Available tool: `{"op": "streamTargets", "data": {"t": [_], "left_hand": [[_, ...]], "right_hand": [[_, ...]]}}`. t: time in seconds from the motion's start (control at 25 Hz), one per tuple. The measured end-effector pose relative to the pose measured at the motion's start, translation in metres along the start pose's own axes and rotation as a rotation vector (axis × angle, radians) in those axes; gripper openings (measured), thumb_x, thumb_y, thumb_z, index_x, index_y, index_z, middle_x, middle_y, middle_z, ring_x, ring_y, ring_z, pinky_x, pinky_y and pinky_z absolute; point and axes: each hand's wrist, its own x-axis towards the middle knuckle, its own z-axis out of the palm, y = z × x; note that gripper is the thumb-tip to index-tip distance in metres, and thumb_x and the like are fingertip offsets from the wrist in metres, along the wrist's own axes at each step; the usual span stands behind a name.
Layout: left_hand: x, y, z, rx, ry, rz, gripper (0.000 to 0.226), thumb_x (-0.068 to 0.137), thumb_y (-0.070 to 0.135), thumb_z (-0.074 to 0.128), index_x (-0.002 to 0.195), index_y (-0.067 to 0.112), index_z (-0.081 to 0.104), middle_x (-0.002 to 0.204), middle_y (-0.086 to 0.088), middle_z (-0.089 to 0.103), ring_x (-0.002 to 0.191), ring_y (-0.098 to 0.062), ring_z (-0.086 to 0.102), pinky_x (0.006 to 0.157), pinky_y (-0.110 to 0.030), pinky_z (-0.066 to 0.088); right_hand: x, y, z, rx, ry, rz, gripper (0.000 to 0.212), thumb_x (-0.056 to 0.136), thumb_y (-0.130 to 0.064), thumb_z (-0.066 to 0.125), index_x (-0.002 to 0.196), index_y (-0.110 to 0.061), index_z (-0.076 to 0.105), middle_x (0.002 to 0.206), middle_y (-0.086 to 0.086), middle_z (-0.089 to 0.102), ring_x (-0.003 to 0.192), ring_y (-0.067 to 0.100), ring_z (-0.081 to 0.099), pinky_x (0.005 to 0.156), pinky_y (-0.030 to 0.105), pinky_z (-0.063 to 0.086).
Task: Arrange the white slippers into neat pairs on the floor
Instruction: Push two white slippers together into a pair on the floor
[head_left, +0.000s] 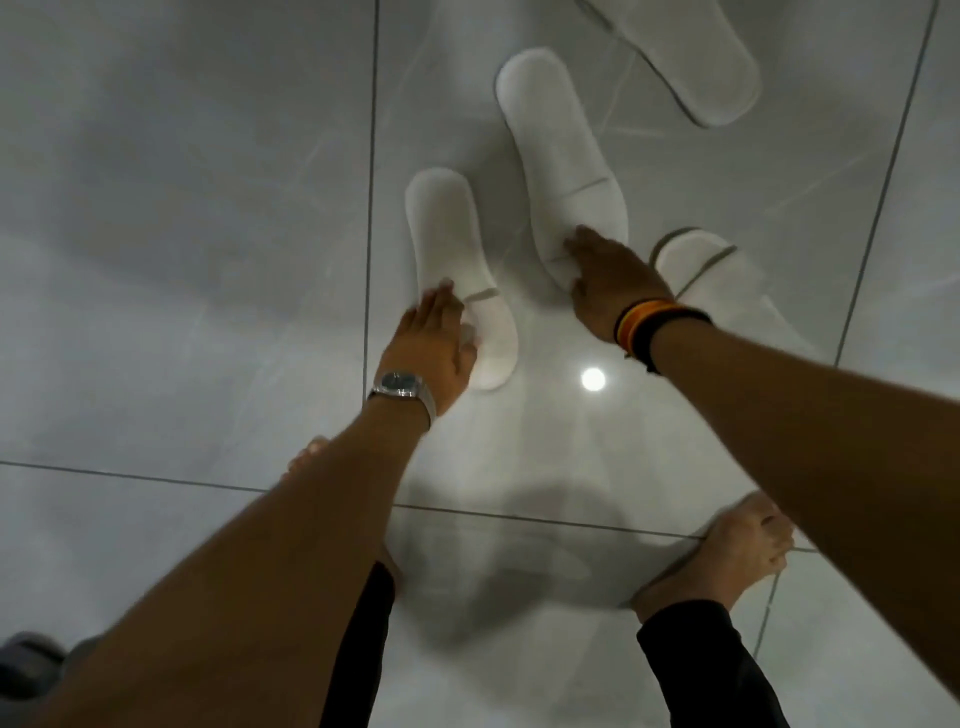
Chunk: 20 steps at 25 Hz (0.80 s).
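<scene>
Several white slippers lie on the glossy grey tiled floor. My left hand (434, 338), with a watch on its wrist, rests on the toe end of the left slipper (447, 244), fingers around its left edge. My right hand (608, 283), with striped bands on the wrist, presses on the toe end of the middle slipper (558, 150), which lies heel away from me. A third slipper (696, 265) lies to the right, partly hidden behind my right wrist. A fourth slipper (691, 57) lies at the top right, cut by the frame edge.
My bare feet stand on the floor, the right foot (727, 551) below my right arm and the left foot's toes (306, 457) showing beside my left forearm. A ceiling light's reflection (592, 379) shines between my hands. A dark grey object (31, 665) sits at the bottom left corner.
</scene>
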Motion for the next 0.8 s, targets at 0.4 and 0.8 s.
{"op": "streamTargets", "data": {"t": [0.4, 0.8], "left_hand": [[0.023, 0.002, -0.021, -0.178, 0.001, -0.047, 0.07, 0.104, 0.045, 0.036, 0.161, 0.012, 0.011, 0.17, -0.007, 0.001, 0.157, -0.022, 0.003, 0.128, -0.039, 0.014], [0.061, -0.059, -0.072, -0.113, -0.013, -0.09, 0.062, 0.102, 0.05, 0.039, 0.153, 0.017, 0.031, 0.17, 0.0, 0.001, 0.154, -0.026, 0.019, 0.121, -0.045, 0.03]], "right_hand": [[-0.019, -0.045, 0.061, 0.015, 0.137, 0.055, 0.07, 0.096, -0.023, 0.054, 0.159, -0.017, 0.024, 0.171, 0.007, 0.006, 0.154, 0.035, 0.019, 0.11, 0.053, 0.044], [0.003, -0.104, 0.052, 0.211, 0.105, 0.003, 0.066, 0.1, -0.023, 0.048, 0.16, -0.016, 0.021, 0.172, 0.002, 0.008, 0.155, 0.029, 0.018, 0.117, 0.046, 0.039]]}}
